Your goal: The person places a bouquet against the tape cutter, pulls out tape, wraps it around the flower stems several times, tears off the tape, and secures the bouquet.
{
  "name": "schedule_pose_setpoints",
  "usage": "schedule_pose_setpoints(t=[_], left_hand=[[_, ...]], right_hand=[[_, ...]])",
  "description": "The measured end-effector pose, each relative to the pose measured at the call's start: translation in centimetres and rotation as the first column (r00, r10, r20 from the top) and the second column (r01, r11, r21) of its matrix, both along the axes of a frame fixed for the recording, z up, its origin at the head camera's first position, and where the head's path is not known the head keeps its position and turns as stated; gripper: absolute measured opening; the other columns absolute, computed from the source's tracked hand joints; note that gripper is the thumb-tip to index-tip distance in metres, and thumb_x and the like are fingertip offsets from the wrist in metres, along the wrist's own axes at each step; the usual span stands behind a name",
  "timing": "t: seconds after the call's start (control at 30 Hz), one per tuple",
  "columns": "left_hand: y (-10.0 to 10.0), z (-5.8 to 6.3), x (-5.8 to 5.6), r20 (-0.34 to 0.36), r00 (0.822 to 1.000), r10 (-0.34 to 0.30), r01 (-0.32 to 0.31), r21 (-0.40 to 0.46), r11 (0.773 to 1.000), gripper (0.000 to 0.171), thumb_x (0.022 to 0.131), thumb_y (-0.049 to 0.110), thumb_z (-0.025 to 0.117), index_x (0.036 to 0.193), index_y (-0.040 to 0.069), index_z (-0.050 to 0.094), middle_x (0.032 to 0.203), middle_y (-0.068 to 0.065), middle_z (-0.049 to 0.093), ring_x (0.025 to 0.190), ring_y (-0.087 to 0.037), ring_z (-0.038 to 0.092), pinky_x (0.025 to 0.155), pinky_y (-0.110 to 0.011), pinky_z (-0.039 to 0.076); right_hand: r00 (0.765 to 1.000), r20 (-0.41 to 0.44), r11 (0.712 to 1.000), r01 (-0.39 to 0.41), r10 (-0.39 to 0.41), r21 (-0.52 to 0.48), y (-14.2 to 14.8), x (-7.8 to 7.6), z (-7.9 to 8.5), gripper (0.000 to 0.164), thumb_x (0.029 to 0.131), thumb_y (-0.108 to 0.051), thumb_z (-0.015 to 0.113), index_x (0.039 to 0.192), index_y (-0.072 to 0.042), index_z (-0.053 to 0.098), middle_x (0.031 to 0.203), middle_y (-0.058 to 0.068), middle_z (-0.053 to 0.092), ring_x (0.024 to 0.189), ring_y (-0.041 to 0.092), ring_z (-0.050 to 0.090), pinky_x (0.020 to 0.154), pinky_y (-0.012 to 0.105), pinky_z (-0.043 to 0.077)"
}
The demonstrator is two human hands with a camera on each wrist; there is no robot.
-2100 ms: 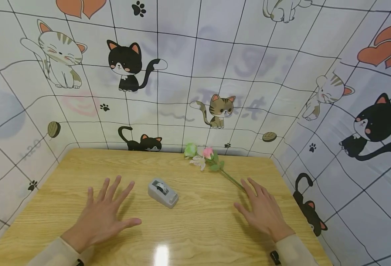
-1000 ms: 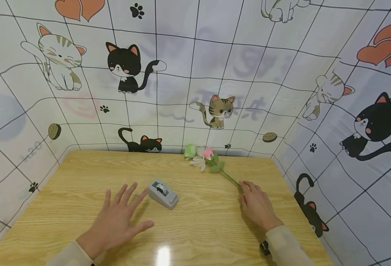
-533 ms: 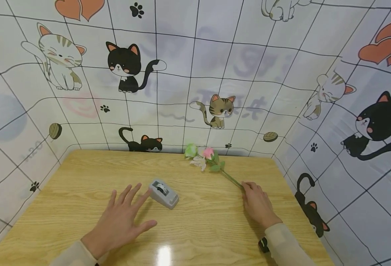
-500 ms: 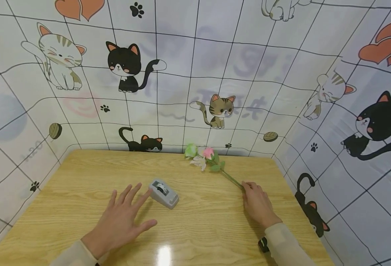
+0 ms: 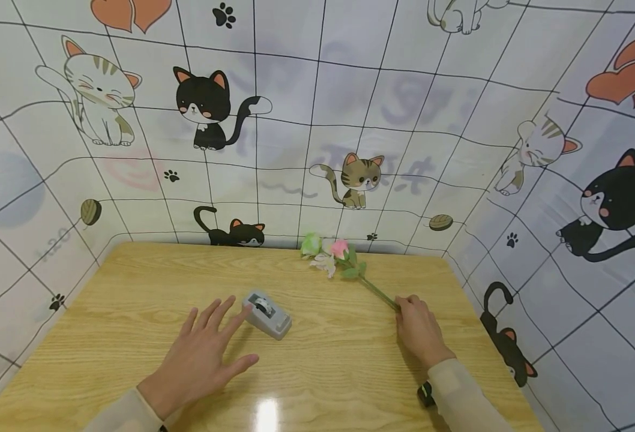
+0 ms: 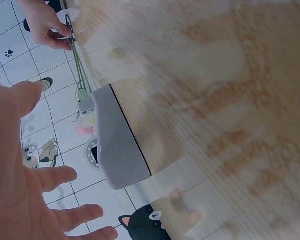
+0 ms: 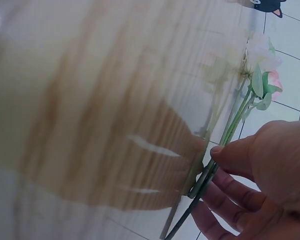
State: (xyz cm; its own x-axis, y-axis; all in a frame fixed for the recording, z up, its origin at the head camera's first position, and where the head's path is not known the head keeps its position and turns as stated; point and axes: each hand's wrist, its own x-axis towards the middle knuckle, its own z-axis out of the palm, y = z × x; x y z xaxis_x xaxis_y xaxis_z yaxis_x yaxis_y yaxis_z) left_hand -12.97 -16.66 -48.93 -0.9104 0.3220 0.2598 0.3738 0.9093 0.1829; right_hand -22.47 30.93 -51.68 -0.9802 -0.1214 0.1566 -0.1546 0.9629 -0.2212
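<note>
My right hand [image 5: 421, 331] pinches the lower stems of a small bunch of artificial flowers [image 5: 374, 289] between thumb and fingers. In the right wrist view the thumb lies on one side of the green stems [image 7: 233, 121], the fingers on the other, and the stem ends stick out past them. Green, white and pink blooms [image 5: 340, 249] lie toward the table's back edge. My left hand [image 5: 201, 359] is spread with nothing in it, its index fingertip overlapping the near-left corner of a grey tape dispenser [image 5: 275, 322]. The left wrist view shows the dispenser [image 6: 121, 145] side-on, beyond the fingers.
The wood-grain table [image 5: 161, 276] is glossy and reflects a lamp near the front. A white cloth [image 5: 285, 144] printed with cats and grid lines hangs around its back and sides. A dark wrist strap [image 5: 425, 394] shows under the right sleeve.
The right hand has gone from spread fingers beside the stems to gripping them, and the flowers have barely shifted. My left hand has moved right and closer to the tape dispenser, still spread.
</note>
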Motion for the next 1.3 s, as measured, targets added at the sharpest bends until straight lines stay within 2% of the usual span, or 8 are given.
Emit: schedule_pose_setpoints(t=[0.2, 0.5, 0.87, 1.13, 1.3], left_hand=[[0.1, 0.2, -0.1, 0.001, 1.000, -0.005, 0.005, -0.011, 1.000, 0.088, 0.103, 0.076, 0.076, 0.175, 0.028, 0.056, 0.179, -0.017, 0.054, 0.160, -0.050, 0.058, 0.127, -0.082, 0.046], [0.6, 0.4, -0.3, -0.012, 1.000, -0.029, 0.029, -0.021, 0.999, 0.081, 0.106, 0.069, 0.076, 0.173, 0.027, 0.057, 0.177, -0.017, 0.057, 0.158, -0.049, 0.060, 0.125, -0.081, 0.049], [1.3, 1.1, -0.3, -0.007, 0.999, -0.043, 0.043, -0.019, 0.999, 0.078, 0.106, 0.064, 0.080, 0.171, 0.027, 0.059, 0.177, -0.015, 0.058, 0.157, -0.046, 0.060, 0.126, -0.078, 0.049], [2.0, 1.6, -0.5, -0.025, 0.997, -0.067, 0.066, -0.023, 0.998, 0.077, 0.105, 0.061, 0.082, 0.170, 0.025, 0.061, 0.173, -0.017, 0.061, 0.154, -0.046, 0.064, 0.125, -0.076, 0.052], [2.5, 1.7, -0.6, 0.000, 0.997, -0.083, 0.083, -0.016, 0.996, 0.078, 0.105, 0.059, 0.083, 0.171, 0.024, 0.060, 0.175, -0.017, 0.059, 0.155, -0.047, 0.063, 0.126, -0.076, 0.051]], right_hand=[[1.000, 0.015, 0.999, 0.006, -0.006, -0.033, -0.1, -0.1, 0.3, 0.028, 0.108, 0.002, 0.078, 0.135, 0.009, 0.078, 0.123, 0.026, 0.075, 0.106, 0.041, 0.075, 0.086, 0.057, 0.070], [0.998, 0.066, 0.998, 0.024, -0.020, -0.060, 0.0, -0.3, 0.6, 0.017, 0.108, 0.002, 0.078, 0.124, 0.004, 0.080, 0.112, 0.019, 0.075, 0.100, 0.034, 0.075, 0.085, 0.053, 0.069], [0.996, 0.090, 1.000, 0.005, -0.006, 0.006, -0.2, -0.7, 0.9, 0.014, 0.109, 0.002, 0.076, 0.122, 0.005, 0.076, 0.110, 0.021, 0.076, 0.098, 0.035, 0.076, 0.080, 0.050, 0.070], [0.991, 0.131, 0.996, 0.009, -0.021, 0.093, -0.9, -1.3, 1.3, 0.014, 0.111, 0.005, 0.067, 0.122, 0.012, 0.070, 0.108, 0.028, 0.073, 0.098, 0.043, 0.077, 0.076, 0.059, 0.070], [0.988, 0.151, 0.992, 0.001, -0.020, 0.122, -0.9, -1.7, 1.0, 0.016, 0.110, 0.004, 0.070, 0.122, 0.015, 0.067, 0.109, 0.031, 0.072, 0.098, 0.045, 0.077, 0.075, 0.061, 0.070]])
